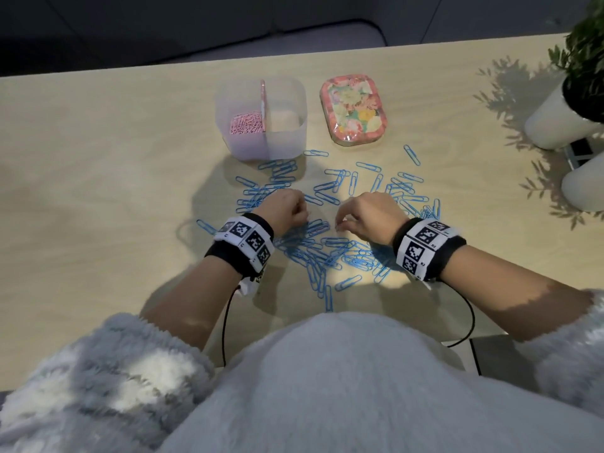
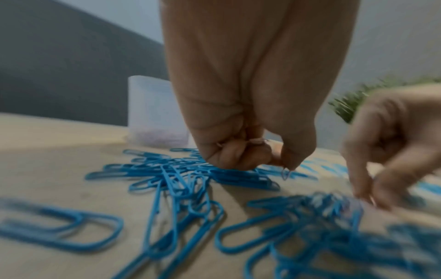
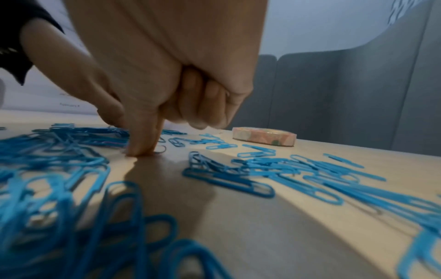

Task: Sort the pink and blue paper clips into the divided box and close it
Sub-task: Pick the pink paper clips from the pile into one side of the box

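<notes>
The translucent divided box (image 1: 225,103) stands open at the table's back; pink paper clips (image 1: 246,122) lie in its left compartment, and nothing shows in the right one. Its floral lid (image 1: 353,111) lies flat to the right. Blue paper clips (image 1: 327,253) are strewn across the table in front. My left hand (image 1: 302,217) hovers over them with its fingers curled round a pink clip (image 2: 259,140), and a small clip (image 2: 285,173) hangs from its thumb tip. My right hand (image 3: 140,151) has thumb and index tips pressed together on the table at a small clip (image 3: 162,149), its other fingers curled.
Two white plant pots (image 1: 559,122) (image 1: 585,181) stand at the right edge, leaves overhanging. Thin black cables (image 1: 225,322) run from both wristbands toward my body. A dark flat object (image 1: 496,354) lies at the front right. The wooden table (image 1: 98,158) is bare on the left.
</notes>
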Action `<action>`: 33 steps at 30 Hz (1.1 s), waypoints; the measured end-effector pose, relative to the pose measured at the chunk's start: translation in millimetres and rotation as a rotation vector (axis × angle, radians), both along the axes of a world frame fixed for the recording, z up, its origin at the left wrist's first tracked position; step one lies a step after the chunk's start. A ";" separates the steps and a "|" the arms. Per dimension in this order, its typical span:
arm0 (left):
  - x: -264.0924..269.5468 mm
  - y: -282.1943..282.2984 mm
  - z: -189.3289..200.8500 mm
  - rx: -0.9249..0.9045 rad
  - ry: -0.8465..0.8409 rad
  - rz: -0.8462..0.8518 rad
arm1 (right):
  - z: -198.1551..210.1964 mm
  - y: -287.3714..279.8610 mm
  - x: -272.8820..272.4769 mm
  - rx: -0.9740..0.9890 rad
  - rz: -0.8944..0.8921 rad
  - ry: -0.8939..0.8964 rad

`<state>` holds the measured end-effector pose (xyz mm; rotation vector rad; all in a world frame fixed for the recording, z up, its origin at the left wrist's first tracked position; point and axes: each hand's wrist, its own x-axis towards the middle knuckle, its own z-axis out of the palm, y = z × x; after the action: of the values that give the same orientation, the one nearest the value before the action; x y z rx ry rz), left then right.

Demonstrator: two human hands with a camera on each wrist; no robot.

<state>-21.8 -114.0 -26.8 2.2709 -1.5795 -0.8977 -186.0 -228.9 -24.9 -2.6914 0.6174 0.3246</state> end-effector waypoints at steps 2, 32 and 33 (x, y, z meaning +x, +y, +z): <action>5.7 2.5 3.7 -0.053 0.176 0.169 | -0.9 -0.9 -2.4 -0.016 0.007 0.031; 1.4 42.0 -1.6 0.105 0.109 0.056 | -11.4 11.1 38.4 0.301 -0.162 -0.022; 2.3 42.7 -2.1 0.104 0.105 0.053 | -9.6 8.0 38.3 0.342 -0.155 -0.030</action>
<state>-19.5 -71.3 -28.9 2.2818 -1.4537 -1.0905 -147.8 -220.9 -34.6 -2.3037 0.6886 0.3157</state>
